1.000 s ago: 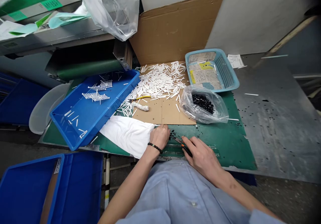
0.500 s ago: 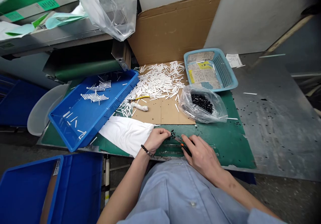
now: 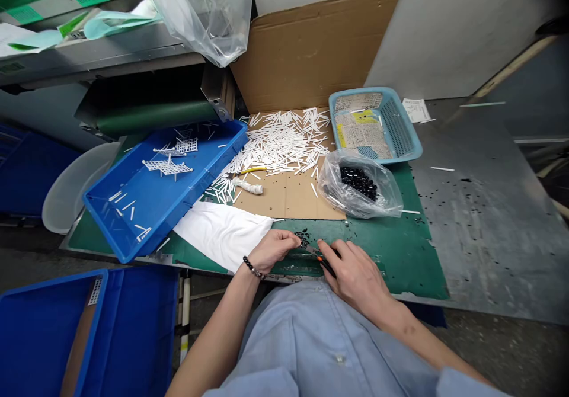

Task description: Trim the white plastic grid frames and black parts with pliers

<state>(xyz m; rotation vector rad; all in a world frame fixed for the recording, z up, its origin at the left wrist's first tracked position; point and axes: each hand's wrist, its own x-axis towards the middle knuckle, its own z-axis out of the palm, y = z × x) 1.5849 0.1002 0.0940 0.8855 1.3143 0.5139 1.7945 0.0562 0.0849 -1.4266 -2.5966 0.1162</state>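
Observation:
My right hand [image 3: 355, 269] is wrapped round the dark, orange-marked handles of a small pair of cutting pliers [image 3: 326, 265]. The metal jaws point left, toward the fingertips of my left hand [image 3: 276, 249]. That hand is closed in a pinch by the jaws; what sits between its thumb and finger is too small to make out. Small black plastic bits [image 3: 304, 235] lie on the green mat [image 3: 400, 249] just beyond the fingertips. A clear plastic bag [image 3: 386, 198] of glossy black pieces stands open past my right hand. Left of my left hand lies a white cloth [image 3: 217, 234].
White sticks [image 3: 284, 142] are heaped on flat cardboard [image 3: 293, 201], beside yellow-handled pliers [image 3: 252, 170]. A blue tray [image 3: 151, 201] holding white lattice parts stands left. A light blue basket [image 3: 402, 127] sits behind the bag. Bare metal tabletop [image 3: 498, 225] extends right.
The plier jaws have come slightly closer to my left fingertips. Both hands otherwise keep nearly the same pose, and the view has shifted a little.

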